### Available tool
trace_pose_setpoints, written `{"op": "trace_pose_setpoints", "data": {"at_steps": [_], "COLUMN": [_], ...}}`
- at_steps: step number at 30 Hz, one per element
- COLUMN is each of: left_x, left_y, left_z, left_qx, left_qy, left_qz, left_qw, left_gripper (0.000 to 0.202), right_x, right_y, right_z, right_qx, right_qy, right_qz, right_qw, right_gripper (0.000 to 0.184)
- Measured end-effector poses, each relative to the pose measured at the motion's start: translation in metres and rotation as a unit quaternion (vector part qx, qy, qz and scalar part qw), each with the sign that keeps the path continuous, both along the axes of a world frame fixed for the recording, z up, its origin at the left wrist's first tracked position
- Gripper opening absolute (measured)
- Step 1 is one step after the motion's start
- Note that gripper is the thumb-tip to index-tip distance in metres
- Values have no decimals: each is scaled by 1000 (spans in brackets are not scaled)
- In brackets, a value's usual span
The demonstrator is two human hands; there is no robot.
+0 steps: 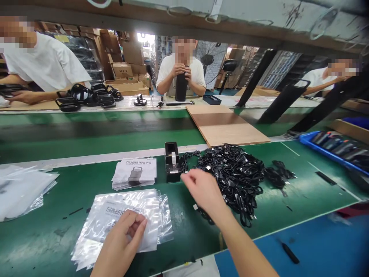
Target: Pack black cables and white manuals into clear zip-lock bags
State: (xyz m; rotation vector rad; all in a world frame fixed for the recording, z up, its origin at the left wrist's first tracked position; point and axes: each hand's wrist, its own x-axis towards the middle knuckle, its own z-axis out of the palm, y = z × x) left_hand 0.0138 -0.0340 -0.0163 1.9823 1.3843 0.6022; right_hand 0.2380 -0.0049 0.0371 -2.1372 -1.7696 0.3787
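Observation:
My left hand (pixel 125 236) is over a stack of clear plastic bags (pixel 89 238), thumb and fingertips closed together. Whether it pinches a bag edge I cannot tell. A printed leaflet shows through the top bag. My right hand (pixel 203 190) is closed between the tape dispenser (pixel 172 175) and a large heap of black cables (pixel 233 173). Its fingers are curled in, and what they hold, if anything, is hidden. Behind the bags lies a stack of printed leaflets (pixel 141 165) reading "Thunder Trail Pro".
More plastic bags (pixel 23 192) lie at the left. A wooden board (pixel 227 125) rests behind the cables. At the right is a blue tray (pixel 309 142) of dark items. Across the bench, a person holds a black cylinder (pixel 181 86); black devices (pixel 89 96) lie left of it.

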Motion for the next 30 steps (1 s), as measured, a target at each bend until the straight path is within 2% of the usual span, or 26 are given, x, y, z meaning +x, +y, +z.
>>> {"op": "trace_pose_setpoints", "data": {"at_steps": [3,6,9,12,15,16,17,18,19,21,23,25,27,30], "left_x": [5,8,6,5,4,4,4,3,2,0,-2,-4,-4,-1], "left_y": [-1,-1,-1,-1,-2,-2,-2,-2,-2,-2,-3,-3,-5,-7], "left_z": [-1,-1,-1,1,3,3,3,2,1,0,-1,-2,-3,-6], "left_qx": [25,19,-2,-19,-40,-47,-52,-57,-60,-57,-40,-15,3,8], "left_qy": [8,22,39,31,19,17,13,7,-3,-34,-64,-75,-81,-96], "left_qz": [26,22,10,13,17,17,18,19,21,31,47,63,75,88], "left_qw": [999,999,999,999,999,999,998,998,998,997,996,995,994,991], "left_gripper": [24,24,24,24,23,23,23,22,21,19,18,17,16,18], "right_x": [18,21,28,36,23,12,0,-13,-25,-43,-51,-50,-50,-59], "right_y": [38,71,78,55,10,-6,-21,-34,-44,-55,-57,-55,-51,-45], "right_z": [-2,-13,-12,3,9,7,2,-5,-12,-26,-35,-36,-32,-27], "right_qx": [16,-2,-7,45,94,81,32,-27,-66,-90,-81,-68,-62,-61], "right_qy": [-56,-61,-33,-5,65,182,285,349,364,296,196,135,114,110], "right_qz": [-58,-60,-52,-65,-70,-34,20,74,110,150,172,196,210,168], "right_qw": [997,996,998,997,991,979,958,934,922,939,962,969,969,978], "right_gripper": [39,25,12,20,29,28,25,22,17,18,23,24,21,8]}}
